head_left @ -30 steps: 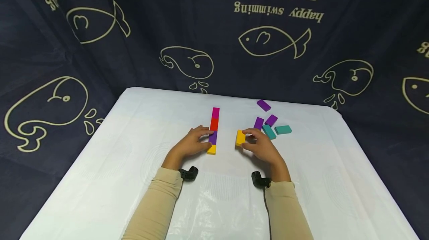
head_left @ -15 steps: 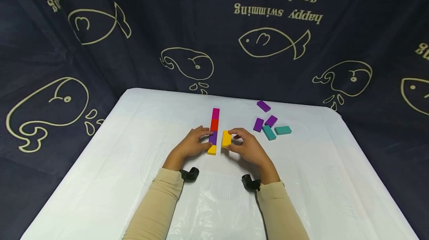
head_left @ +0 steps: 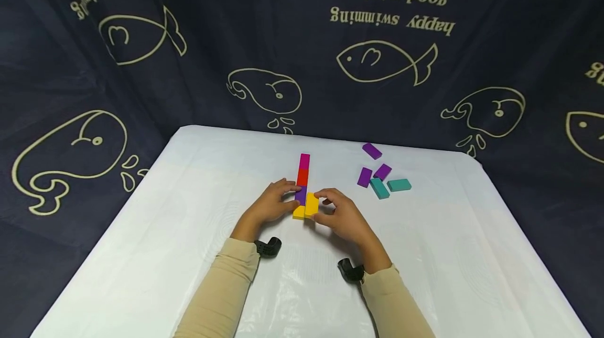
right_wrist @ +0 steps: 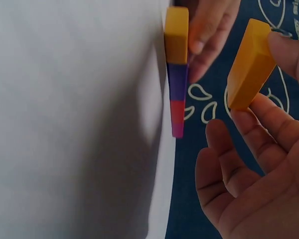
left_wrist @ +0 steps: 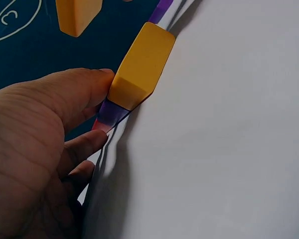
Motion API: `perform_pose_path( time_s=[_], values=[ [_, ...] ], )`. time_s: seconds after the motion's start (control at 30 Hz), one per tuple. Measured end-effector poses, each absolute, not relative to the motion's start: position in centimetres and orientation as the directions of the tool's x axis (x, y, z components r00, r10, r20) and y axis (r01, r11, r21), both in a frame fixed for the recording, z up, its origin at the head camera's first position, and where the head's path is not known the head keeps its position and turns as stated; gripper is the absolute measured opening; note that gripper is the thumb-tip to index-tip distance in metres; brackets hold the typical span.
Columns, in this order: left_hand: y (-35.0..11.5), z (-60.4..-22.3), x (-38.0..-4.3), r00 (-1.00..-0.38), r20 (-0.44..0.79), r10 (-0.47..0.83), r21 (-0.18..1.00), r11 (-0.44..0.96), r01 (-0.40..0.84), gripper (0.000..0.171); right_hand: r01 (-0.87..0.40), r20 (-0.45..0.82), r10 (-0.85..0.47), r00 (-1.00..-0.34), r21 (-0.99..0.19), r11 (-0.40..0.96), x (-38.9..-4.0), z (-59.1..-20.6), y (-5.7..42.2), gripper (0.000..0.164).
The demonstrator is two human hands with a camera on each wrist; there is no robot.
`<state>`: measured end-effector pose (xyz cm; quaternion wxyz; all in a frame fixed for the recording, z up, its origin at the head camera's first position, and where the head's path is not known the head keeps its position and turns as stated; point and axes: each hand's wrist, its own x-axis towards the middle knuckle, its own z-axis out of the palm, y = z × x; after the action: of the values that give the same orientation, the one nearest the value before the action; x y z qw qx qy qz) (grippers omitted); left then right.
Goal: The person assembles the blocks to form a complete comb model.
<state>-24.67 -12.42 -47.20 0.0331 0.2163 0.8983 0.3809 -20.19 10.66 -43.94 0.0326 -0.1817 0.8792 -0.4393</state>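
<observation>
A row of magenta, red, purple and yellow blocks lies end to end on the white table (head_left: 302, 280). My left hand (head_left: 270, 204) rests its fingertips against the row's left side, by the purple block (head_left: 300, 196) and the near yellow block (left_wrist: 144, 64). In the head view my right hand (head_left: 344, 218) pinches another yellow block (head_left: 311, 205) by its ends, between thumb and fingers. That block is held above the table, just right of the row, apart from it in the right wrist view. Its lower fingers hang loosely curled there. The magenta block (head_left: 304, 161) and red block (head_left: 302, 177) form the far end.
Loose blocks lie to the right: a far purple block (head_left: 371, 151), two more purple ones, and a teal block (head_left: 399, 185) beside another teal block (head_left: 379, 188). A dark curtain (head_left: 302, 23) with fish and whale drawings hangs behind the table.
My right hand has carried the yellow block leftward from beside the loose blocks to the row, then slightly nearer to me. My left hand has stayed at the row.
</observation>
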Motion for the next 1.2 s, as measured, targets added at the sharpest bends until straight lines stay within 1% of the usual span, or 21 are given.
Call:
perform_pose_path(
  time_s=[0.13,0.5,0.77,1.0,1.2],
  values=[
    [-12.3,-47.1,-24.7,-0.91,0.094,0.405,0.707,0.616,0.347,0.043,-0.309,0.105,-0.371,-0.923,-0.777,0.549,-19.4,-44.1,10.2,0.042],
    [-12.2,-47.4,-24.7,-0.91,0.105,0.401,0.702,0.619,0.354,0.043,-0.337,0.106,-0.416,-0.903,-0.776,0.533,-17.8,-44.3,9.2,0.042],
    [-12.2,-47.2,-24.7,-0.911,0.11,0.396,0.694,0.625,0.356,0.043,-0.389,0.105,-0.455,-0.884,-0.705,0.593,-17.7,-44.7,8.8,0.043],
    [-12.2,-46.8,-24.4,-0.917,0.092,0.388,0.712,0.618,0.333,0.043,-0.389,0.081,-0.468,-0.88,-0.689,0.612,-17.6,-44.7,8.7,0.043],
    [-12.1,-47.0,-24.6,-0.918,0.095,0.384,0.714,0.616,0.332,0.043,-0.417,0.093,-0.491,-0.866,-0.676,0.608,-17.6,-44.9,8.6,0.043]
  ],
)
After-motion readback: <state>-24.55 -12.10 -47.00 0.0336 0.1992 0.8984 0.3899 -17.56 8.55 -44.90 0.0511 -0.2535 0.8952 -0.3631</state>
